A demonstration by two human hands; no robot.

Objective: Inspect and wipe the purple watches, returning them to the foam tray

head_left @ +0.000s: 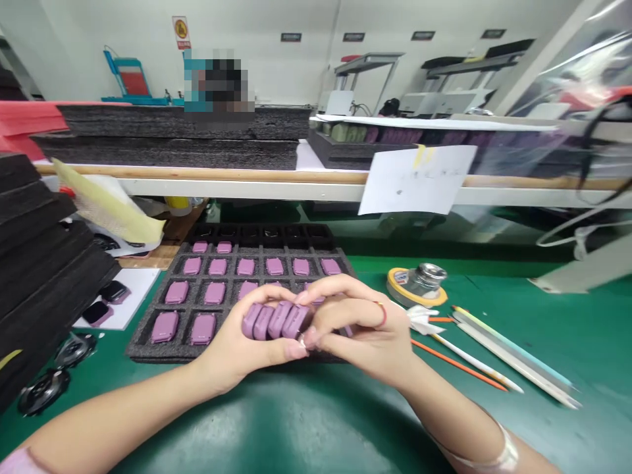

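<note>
A row of several purple watch cases stands side by side in my left hand, its fingers and thumb closed around them. My right hand meets the row at its right end, with finger and thumb pinched near the last case. A small pale bit shows between the fingertips, too small to name. Both hands are above the front of a black foam tray. Single purple watch cases sit in many of its compartments. Part of the tray is hidden behind my hands.
Right of the tray are a yellow tape roll, a glass bottle with a metal top, and several sticks. Black foam sheets are stacked left. Dark round parts lie nearby. A shelf edge crosses behind.
</note>
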